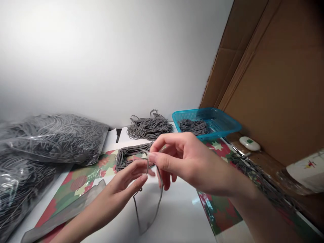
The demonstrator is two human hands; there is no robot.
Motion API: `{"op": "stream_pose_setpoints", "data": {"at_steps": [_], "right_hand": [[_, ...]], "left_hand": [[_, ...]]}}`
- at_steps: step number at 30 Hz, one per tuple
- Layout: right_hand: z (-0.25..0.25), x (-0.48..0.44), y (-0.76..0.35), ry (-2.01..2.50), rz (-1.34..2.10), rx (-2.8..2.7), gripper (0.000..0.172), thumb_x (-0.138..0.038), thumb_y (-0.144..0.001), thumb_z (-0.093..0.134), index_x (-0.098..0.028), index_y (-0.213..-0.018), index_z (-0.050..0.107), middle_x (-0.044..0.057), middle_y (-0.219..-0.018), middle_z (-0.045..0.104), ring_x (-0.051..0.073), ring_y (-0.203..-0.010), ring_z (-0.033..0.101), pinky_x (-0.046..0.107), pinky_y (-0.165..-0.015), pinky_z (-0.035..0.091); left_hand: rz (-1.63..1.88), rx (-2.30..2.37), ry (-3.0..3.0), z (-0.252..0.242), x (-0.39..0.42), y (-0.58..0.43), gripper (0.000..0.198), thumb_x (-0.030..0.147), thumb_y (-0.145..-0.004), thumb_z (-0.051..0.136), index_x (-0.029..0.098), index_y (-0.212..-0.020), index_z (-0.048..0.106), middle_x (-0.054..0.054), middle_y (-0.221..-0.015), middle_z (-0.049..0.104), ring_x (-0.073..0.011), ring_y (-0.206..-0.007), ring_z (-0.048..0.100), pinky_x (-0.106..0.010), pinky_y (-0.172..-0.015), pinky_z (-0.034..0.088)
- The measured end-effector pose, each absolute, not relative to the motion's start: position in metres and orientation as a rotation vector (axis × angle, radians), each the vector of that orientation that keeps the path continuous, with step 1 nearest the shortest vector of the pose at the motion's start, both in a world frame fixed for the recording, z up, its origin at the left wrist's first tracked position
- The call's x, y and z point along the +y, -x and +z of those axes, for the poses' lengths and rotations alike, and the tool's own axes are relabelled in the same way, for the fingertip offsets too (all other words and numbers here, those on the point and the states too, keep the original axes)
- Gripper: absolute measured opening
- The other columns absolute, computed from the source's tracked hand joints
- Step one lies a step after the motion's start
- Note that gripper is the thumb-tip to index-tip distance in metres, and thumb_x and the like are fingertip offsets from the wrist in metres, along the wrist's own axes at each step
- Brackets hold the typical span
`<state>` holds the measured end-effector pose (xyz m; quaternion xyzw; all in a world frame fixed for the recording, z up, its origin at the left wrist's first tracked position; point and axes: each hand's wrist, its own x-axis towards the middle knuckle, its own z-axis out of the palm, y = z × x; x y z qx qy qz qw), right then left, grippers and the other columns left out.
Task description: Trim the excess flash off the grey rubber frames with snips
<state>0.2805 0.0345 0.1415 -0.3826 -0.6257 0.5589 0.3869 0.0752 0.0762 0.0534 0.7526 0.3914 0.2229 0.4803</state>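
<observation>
A thin grey cord loop [160, 199] hangs between my two hands, its lower part dangling over a white surface. My right hand [181, 160] pinches the upper end of the loop between thumb and forefinger, its other fingers curled below. Lower and to the left, my left hand [126, 180] has thumb and fingertips closed about another stretch of the same cord. A small knot or ring shows just under the left thumb. Right behind the hands lies a flat, squared stack of grey cord loops [121, 158], partly covered by my fingers.
Behind the stack sits a tangled heap of grey cords [149, 128]. A blue plastic basket [227, 126] holds a cord bundle [193, 127]. Clear bags of cords [58, 138] fill the left. A white oval object [249, 143] lies beside a cardboard wall [283, 74] at right.
</observation>
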Motion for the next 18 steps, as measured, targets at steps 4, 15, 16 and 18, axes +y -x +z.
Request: {"op": "stream_pose_setpoints", "data": {"at_steps": [4, 15, 16, 18], "right_hand": [[0.122, 0.033, -0.28, 1.02, 1.602, -1.449, 0.016, -0.031, -0.087, 0.059, -0.019, -0.081, 0.051, -0.005, -0.056, 0.06, 0.008, -0.047, 0.055, 0.018, -0.049, 0.044], [0.005, -0.006, -0.28, 1.695, 1.562, -1.399, 0.018, -0.037, -0.088, 0.048, -0.02, -0.084, 0.053, -0.006, -0.052, 0.049, 0.007, -0.039, 0.04, 0.017, -0.039, 0.03], [0.003, -0.005, -0.282, 1.751, 1.41, -1.469, 0.019, -0.037, -0.09, 0.047, -0.02, -0.085, 0.054, -0.006, -0.052, 0.047, 0.008, -0.04, 0.04, 0.018, -0.039, 0.029], [0.002, -0.002, -0.287, 1.802, 1.183, -1.574, 0.021, -0.037, -0.092, 0.044, -0.021, -0.088, 0.057, -0.007, -0.051, 0.043, 0.009, -0.042, 0.038, 0.02, -0.04, 0.029]], "left_hand": [[0.281, 0.915, -1.465, 0.062, 0.071, -0.064, 0.038, 0.059, -0.085, 0.052, 0.021, -0.079, 0.056, 0.003, -0.063, 0.056, -0.0152, -0.06, 0.062, -0.027, -0.061, 0.056], [0.699, 1.384, -2.133, -0.016, 0.043, 0.001, 0.029, 0.048, -0.086, 0.052, 0.029, -0.105, 0.064, -0.005, -0.101, 0.07, -0.0225, -0.089, 0.069, -0.03, -0.075, 0.059], [0.777, 1.419, -2.236, -0.019, 0.043, 0.005, 0.026, 0.043, -0.088, 0.051, 0.031, -0.107, 0.063, -0.005, -0.108, 0.068, -0.0228, -0.097, 0.068, -0.03, -0.08, 0.057], [0.832, 1.505, -2.361, -0.021, 0.044, 0.012, 0.026, 0.039, -0.091, 0.047, 0.033, -0.111, 0.062, -0.003, -0.114, 0.066, -0.0221, -0.102, 0.066, -0.031, -0.087, 0.055]]}}
